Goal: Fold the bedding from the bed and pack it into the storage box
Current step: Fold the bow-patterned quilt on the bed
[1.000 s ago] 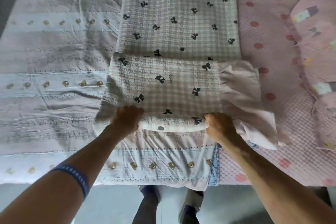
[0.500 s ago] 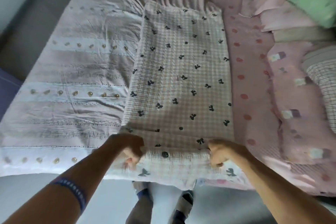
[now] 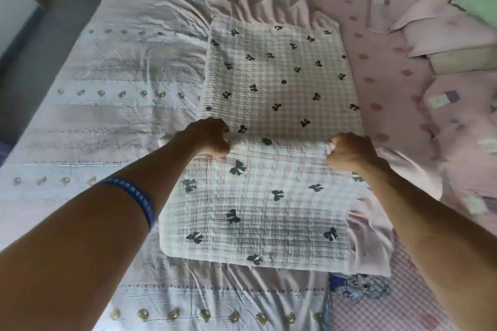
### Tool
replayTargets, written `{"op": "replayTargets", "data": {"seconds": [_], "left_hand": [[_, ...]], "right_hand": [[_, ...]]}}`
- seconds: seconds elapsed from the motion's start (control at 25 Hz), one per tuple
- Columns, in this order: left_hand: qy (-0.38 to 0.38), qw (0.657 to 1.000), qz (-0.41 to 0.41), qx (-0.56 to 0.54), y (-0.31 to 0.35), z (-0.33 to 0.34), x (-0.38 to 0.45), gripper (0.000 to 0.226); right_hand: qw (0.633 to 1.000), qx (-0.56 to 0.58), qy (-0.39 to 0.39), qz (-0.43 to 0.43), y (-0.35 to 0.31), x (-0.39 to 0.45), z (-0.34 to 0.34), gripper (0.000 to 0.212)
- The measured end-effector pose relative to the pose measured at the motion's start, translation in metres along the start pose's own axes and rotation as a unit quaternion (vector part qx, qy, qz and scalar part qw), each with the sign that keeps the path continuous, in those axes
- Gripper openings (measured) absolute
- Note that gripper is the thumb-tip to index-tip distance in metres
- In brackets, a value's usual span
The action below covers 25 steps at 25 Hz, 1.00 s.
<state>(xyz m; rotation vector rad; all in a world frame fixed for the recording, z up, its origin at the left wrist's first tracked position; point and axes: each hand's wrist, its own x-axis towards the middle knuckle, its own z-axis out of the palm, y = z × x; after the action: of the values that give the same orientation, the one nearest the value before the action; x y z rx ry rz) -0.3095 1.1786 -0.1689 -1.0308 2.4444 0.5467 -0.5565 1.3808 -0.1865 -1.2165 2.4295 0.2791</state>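
Left hand point(image 3: 208, 137) curled tight on the near flap's left corner, checked bow-print blanket point(image 3: 269, 196) lying mid-bed over the white quilt point(image 3: 107, 88), right hand point(image 3: 347, 152) pinching the right corner. Partly folded only, by the look of it. More folds probably due; storage box nowhere visible, packing not begun.

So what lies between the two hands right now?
In the head view, only the folded edge of the bow-print blanket spans between the left hand and the right hand; each hand grips one end of that edge.
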Motion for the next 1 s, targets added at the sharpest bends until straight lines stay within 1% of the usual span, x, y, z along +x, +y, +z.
{"op": "replayTargets", "data": {"seconds": [0.08,0.12,0.16,0.2,0.28,0.32,0.36,0.4,0.48,0.52,0.56,0.6,0.64,0.68,0.76,0.8,0.84,0.88,0.92,1.0], "left_hand": [[0.118,0.992,0.003,0.04,-0.011,0.019,0.034,0.041],[0.158,0.986,0.0,0.051,-0.015,0.037,0.045,0.05],[0.159,0.986,-0.006,0.057,-0.019,0.062,0.052,0.06],[0.126,0.99,-0.009,0.067,-0.022,0.094,0.056,0.067],[0.035,0.996,-0.017,0.08,-0.029,0.163,0.048,0.071],[0.024,0.997,-0.014,0.079,-0.032,0.193,0.042,0.069],[0.044,0.996,-0.011,0.075,-0.033,0.216,0.034,0.066],[0.075,0.995,-0.016,0.064,-0.029,0.231,0.027,0.064],[0.108,0.992,-0.067,0.01,-0.016,0.25,0.008,0.064],[0.106,0.989,-0.098,-0.015,-0.01,0.256,-0.003,0.067],[0.083,0.988,-0.125,-0.025,-0.008,0.262,-0.012,0.07],[0.041,0.989,-0.142,-0.022,-0.009,0.269,-0.02,0.074],[-0.002,0.989,-0.148,-0.019,-0.012,0.274,-0.023,0.076],[-0.028,0.988,-0.148,-0.025,-0.017,0.276,-0.021,0.077],[-0.057,0.986,-0.145,-0.056,-0.025,0.271,-0.005,0.075],[-0.066,0.985,-0.146,-0.069,-0.027,0.268,0.002,0.075],[-0.06,0.986,-0.144,-0.065,-0.028,0.268,0.002,0.074],[-0.029,0.991,-0.125,-0.043,-0.025,0.27,-0.006,0.074],[0.019,0.996,-0.092,-0.009,-0.023,0.274,-0.018,0.074],[0.091,0.994,0.005,0.054,-0.024,0.289,-0.049,0.081]], "right_hand": [[0.998,0.024,0.056,-0.003,0.007,0.042,0.026,0.018],[0.995,0.024,0.096,-0.008,0.012,0.06,0.041,0.027],[0.992,0.016,0.122,-0.012,0.014,0.07,0.06,0.038],[0.992,0.009,0.127,-0.018,0.013,0.075,0.083,0.047],[0.995,0.016,0.084,-0.05,0.003,0.064,0.137,0.059],[0.996,0.028,0.057,-0.067,-0.001,0.05,0.166,0.064],[0.995,0.036,0.048,-0.08,-0.003,0.033,0.193,0.067],[0.994,0.042,0.058,-0.082,-0.003,0.016,0.218,0.067],[0.993,0.06,0.088,-0.043,-0.005,-0.02,0.254,0.063],[0.992,0.075,0.097,-0.021,-0.01,-0.037,0.262,0.062],[0.991,0.094,0.096,-0.004,-0.019,-0.052,0.265,0.063],[0.99,0.108,0.089,0.001,-0.031,-0.065,0.268,0.064],[0.99,0.115,0.082,-0.009,-0.039,-0.076,0.273,0.064],[0.99,0.118,0.073,-0.035,-0.041,-0.084,0.278,0.064],[0.986,0.1,0.08,-0.104,-0.029,-0.086,0.284,0.065],[0.986,0.08,0.075,-0.126,-0.022,-0.083,0.284,0.07],[0.986,0.057,0.071,-0.137,-0.017,-0.083,0.284,0.079],[0.987,0.044,0.067,-0.137,-0.015,-0.087,0.285,0.088],[0.988,0.037,0.062,-0.133,-0.017,-0.093,0.288,0.093],[0.989,0.023,0.085,-0.117,-0.026,-0.103,0.295,0.089]]}}
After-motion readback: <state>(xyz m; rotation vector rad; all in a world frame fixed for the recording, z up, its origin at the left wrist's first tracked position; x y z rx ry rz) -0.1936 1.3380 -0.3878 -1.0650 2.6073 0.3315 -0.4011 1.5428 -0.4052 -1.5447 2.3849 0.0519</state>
